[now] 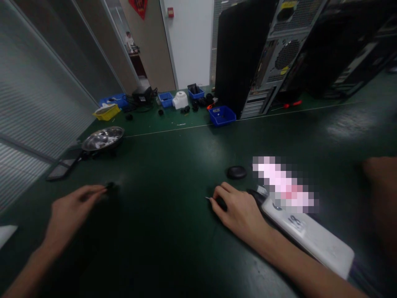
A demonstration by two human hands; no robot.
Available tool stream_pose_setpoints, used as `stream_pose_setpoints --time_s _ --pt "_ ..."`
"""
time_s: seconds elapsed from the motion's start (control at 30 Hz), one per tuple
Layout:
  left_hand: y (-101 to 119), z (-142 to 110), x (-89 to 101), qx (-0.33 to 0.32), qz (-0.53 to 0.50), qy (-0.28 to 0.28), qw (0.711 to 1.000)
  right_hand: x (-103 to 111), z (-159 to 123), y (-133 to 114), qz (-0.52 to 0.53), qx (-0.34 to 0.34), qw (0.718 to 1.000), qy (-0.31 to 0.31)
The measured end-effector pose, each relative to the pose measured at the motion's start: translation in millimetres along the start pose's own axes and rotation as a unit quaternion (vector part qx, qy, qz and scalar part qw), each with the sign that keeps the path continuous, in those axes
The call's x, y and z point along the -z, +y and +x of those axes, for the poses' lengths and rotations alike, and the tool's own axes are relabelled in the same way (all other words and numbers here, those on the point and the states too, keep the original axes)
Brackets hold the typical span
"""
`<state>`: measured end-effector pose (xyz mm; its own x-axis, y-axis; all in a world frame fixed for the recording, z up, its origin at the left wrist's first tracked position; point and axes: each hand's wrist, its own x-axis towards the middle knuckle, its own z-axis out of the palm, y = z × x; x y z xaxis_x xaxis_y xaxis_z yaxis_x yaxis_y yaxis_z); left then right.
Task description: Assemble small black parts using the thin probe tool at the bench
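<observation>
At the far left, a flat dark object [63, 167] lies on the tabletop [161, 215], just nearer than the metal bowl [104, 138]. The left hand [71, 209] reaches in below the bowl. I read its fingers as pinched on a small dark piece [109, 186], which sits at the fingertips, well apart from the right hand. Blur prevents me from telling whether this piece touches the tabletop or is raised.

Right of center, the right hand [237, 207] is placed low over the tabletop, thumb and index finger closed on a slim item [207, 198]. Its thin, pale tip points left; the curled fingers hide the remainder. A black mouse [237, 172] lies just beyond the knuckles. A white housing [313, 238] with a handwritten label lies beside the right forearm. At the right edge, I note a blurred arm [383, 190], apparently a co-worker's.

I judge the step in hand to be handling two small parts, one per hand. In my judgement, the next move calls for a steady left pinch and a controlled right tip, kept clear of the mouse and the housing.
</observation>
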<state>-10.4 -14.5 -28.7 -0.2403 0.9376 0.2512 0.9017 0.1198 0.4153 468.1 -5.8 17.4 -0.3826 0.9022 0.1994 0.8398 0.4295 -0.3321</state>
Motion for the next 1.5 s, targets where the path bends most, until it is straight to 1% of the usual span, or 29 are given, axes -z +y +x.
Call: stream_pose_setpoints --time_s 0.03,0.07,0.13,0.17,0.2,0.23,0.27,0.3,0.37,0.43,0.53,0.63,0.8,0.87,0.97,1.03,1.1,1.2,1.27,1.4,1.5 --pt "33.5 -6.4 -11.2 -0.062 -0.047 -0.019 0.997 -0.3 0.3 -0.5 0.004 -0.001 1.000 0.000" --pt "68.4 -12.3 -23.8 -0.134 -0.101 -0.044 0.985 -0.7 0.5 -1.0 0.010 -0.001 1.000 0.001" --pt "133.9 -22.0 -50.0 -0.258 -0.184 -0.094 0.944 -1.8 1.0 -1.6 0.023 -0.005 1.000 0.008" --pt "161.1 -25.7 -62.2 -0.312 -0.208 -0.111 0.920 -2.3 1.2 -1.8 0.028 -0.007 0.999 0.015" --pt "183.2 -28.7 -72.9 -0.355 -0.224 -0.118 0.900 -2.8 1.4 -1.8 0.033 -0.008 0.999 0.022" --pt "199.9 -31.1 -81.7 -0.380 -0.234 -0.121 0.886 -3.2 1.5 -1.8 0.036 -0.008 0.999 0.030" --pt "211.2 -32.9 -88.4 -0.395 -0.243 -0.121 0.878 -3.4 1.6 -1.8 0.040 -0.008 0.998 0.039" --pt "218.0 -34.3 -92.9 -0.401 -0.248 -0.117 0.874 -3.6 1.7 -1.9 0.044 -0.007 0.998 0.047" --pt "221.6 -36.2 -96.5 -0.399 -0.251 -0.112 0.875 -3.8 1.8 -2.1 0.055 -0.003 0.997 0.056" --pt "219.0 -37.3 -95.4 -0.397 -0.246 -0.107 0.878 -3.9 1.8 -2.6 0.061 0.003 0.997 0.054" --pt "215.4 -38.6 -92.3 -0.388 -0.238 -0.103 0.884 -4.6 1.9 -3.0 0.051 0.007 0.998 0.040" --pt "215.9 -38.8 -91.5 -0.380 -0.241 -0.111 0.886 -5.5 1.9 -3.1 0.043 0.009 0.999 0.025" --pt "216.5 -37.9 -92.9 -0.364 -0.281 -0.120 0.880 -7.1 1.8 -2.1 0.056 0.025 0.998 0.012" --pt "215.3 -37.4 -93.0 -0.356 -0.305 -0.131 0.874 -7.6 2.1 -1.4 0.072 0.035 0.997 0.012" --pt "213.8 -36.6 -92.2 -0.351 -0.333 -0.132 0.865 -7.6 2.8 -0.4 0.101 0.048 0.994 0.016" --pt "213.9 -36.3 -91.3 -0.356 -0.331 -0.131 0.864 -7.8 3.1 -0.3 0.100 0.054 0.993 0.012" --pt "215.0 -36.7 -90.9 -0.374 -0.314 -0.132 0.863 -8.8 2.7 -0.9 0.082 0.064 0.995 0.002" --pt "217.1 -38.6 -91.6 -0.413 -0.293 -0.132 0.852 -11.5 1.3 -3.0 0.072 0.086 0.994 -0.013" --pt "218.3 -40.2 -92.2 -0.419 -0.299 -0.133 0.847 -12.9 0.3 -4.4 0.086 0.090 0.992 -0.010" --pt "219.7 -42.3 -91.3 -0.376 -0.334 -0.141 0.853 -11.4 -0.3 -5.3 0.127 0.081 0.989 0.011" --pt "219.8 -43.5 -90.0 -0.356 -0.330 -0.156 0.860 -7.8 0.2 -4.2 0.143 0.080 0.986 0.028"
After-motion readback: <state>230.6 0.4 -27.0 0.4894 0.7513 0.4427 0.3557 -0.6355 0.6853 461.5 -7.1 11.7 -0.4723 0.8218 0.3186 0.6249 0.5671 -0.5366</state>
